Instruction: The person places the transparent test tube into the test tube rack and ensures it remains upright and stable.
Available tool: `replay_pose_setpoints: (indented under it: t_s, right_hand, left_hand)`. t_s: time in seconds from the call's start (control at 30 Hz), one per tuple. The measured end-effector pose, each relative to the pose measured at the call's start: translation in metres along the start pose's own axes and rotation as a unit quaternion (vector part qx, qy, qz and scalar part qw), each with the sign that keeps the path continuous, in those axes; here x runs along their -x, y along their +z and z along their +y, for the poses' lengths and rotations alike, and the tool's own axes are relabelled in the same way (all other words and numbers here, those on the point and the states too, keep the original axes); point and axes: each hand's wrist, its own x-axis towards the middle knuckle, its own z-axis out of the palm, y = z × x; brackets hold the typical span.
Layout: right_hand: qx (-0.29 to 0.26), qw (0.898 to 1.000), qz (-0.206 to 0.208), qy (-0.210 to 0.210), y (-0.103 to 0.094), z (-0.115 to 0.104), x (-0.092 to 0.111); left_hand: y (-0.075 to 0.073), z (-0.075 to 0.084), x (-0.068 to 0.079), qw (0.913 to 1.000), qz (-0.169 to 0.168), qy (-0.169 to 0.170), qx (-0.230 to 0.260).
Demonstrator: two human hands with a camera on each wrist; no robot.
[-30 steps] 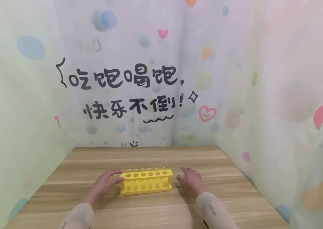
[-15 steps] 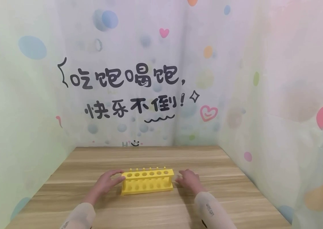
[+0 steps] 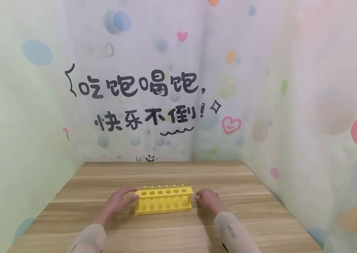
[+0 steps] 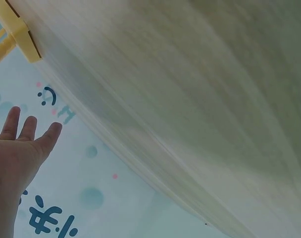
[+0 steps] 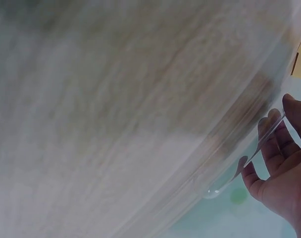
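A yellow test tube rack (image 3: 164,201) stands upright on the table in the head view, with a row of holes along its top bar. My left hand (image 3: 117,202) is at its left end, thumb and forefinger pinching the top bar's corner. Other fingers (image 4: 26,130) of that hand spread out in the left wrist view. Just off the rack's right end is my right hand (image 3: 209,200), its fingers bent. In the right wrist view it holds a clear test tube (image 5: 225,179) with the rounded end pointing away from the palm. The head view does not show the tube distinctly.
The wood-grain table (image 3: 159,232) runs back to a pale curtain (image 3: 153,147) printed with dots and dark lettering. More curtain hangs along the left and right sides.
My right hand has moved slightly left, closer to the rack, and its fingers look more drawn in. The left hand stays at the rack's left end. The head view has shifted a little.
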Motion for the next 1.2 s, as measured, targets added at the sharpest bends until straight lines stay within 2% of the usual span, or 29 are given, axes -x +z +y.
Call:
replay_pose_setpoints:
  t_s: [0.27, 0.6, 0.93, 1.2]
  right_hand:
    - [-0.031, 0.999, -0.015, 0.007, -0.0019, 0.0028, 0.0001]
    - [-0.031, 0.999, -0.012, -0.001, -0.0074, 0.0015, 0.0039]
    - [-0.019, 1.000, -0.003, -0.004, -0.0065, 0.0039, 0.0044]
    - [-0.033, 0.999, 0.013, 0.000, -0.0081, 0.0082, 0.0015]
  left_hand:
    - [0.0007, -0.0002, -0.0012, 0.9999, -0.004, -0.005, -0.009]
    - [0.0011, 0.0001, 0.0002, 1.0000, 0.000, -0.003, -0.007]
    - [0.0018, -0.0001, 0.0013, 1.0000, 0.002, 0.002, -0.009]
    - [0.0009, 0.0018, 0.0026, 0.9999, 0.003, 0.003, -0.015]
